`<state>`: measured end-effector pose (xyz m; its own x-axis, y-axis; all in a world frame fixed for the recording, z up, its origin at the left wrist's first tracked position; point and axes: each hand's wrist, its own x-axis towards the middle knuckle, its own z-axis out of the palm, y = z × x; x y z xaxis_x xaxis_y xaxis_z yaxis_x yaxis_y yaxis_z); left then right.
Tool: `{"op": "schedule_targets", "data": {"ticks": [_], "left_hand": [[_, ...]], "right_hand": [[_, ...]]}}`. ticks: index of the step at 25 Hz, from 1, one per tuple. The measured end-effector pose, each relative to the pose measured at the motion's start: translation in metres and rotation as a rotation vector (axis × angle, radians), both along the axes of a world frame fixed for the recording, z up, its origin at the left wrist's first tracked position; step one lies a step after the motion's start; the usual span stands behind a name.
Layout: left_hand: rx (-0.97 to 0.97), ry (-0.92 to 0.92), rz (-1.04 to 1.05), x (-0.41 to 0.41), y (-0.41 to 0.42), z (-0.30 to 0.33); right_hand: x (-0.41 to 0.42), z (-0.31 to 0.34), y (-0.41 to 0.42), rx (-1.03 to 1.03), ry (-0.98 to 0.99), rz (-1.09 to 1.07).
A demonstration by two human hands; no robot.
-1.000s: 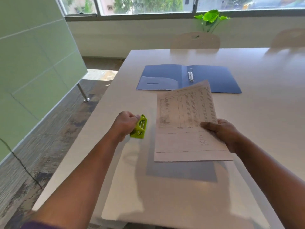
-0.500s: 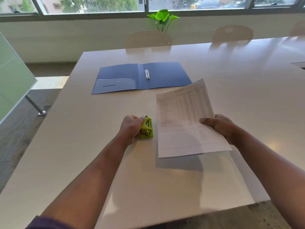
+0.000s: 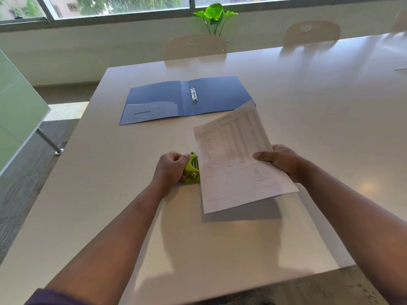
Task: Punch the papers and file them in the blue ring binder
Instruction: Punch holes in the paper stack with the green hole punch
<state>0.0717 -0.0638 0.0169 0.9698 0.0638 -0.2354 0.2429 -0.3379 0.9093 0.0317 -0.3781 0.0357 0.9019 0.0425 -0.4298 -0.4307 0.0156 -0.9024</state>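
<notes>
**Paper sheet brought to the green punch**

The papers (image 3: 237,159) are thin white sheets printed with a table of small figures, with some handwriting near the lower part. They are slightly bent and lifted off the tabletop (image 3: 319,106), which is smooth, pale and a little glossy. The hole punch (image 3: 192,169) is small, made of bright green plastic with metal parts, and it stands on the tabletop. The left edge of the papers reaches the punch and covers its right side; whether the edge is inside the slot I cannot tell.

The left hand (image 3: 170,169) has its grip closed around the punch, fingers curled over its left side. The right hand (image 3: 280,161) pinches the right edge of the papers, thumb on top and the fingers below.

The blue ring binder (image 3: 158,102) lies open and flat farther away on the tabletop, well apart from the hands. Its covers look like matte plastic, with a clear pocket on the left cover and a metal ring mechanism (image 3: 193,93) in the middle. The far corner of the papers overlaps the binder's right corner in the view.

Behind the tabletop stand two pale perforated chairs (image 3: 195,46) and a green leafy plant (image 3: 214,15) by the window.
</notes>
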Motion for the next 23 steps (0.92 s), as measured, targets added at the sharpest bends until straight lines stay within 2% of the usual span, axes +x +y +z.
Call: {"op": "schedule_targets", "data": {"ticks": [23], "left_hand": [[-0.122,-0.002,0.016,-0.0003,-0.0016,-0.0040]], "right_hand": [[-0.0016,0.0001,-0.0016,-0.021,0.008,0.000]]}}
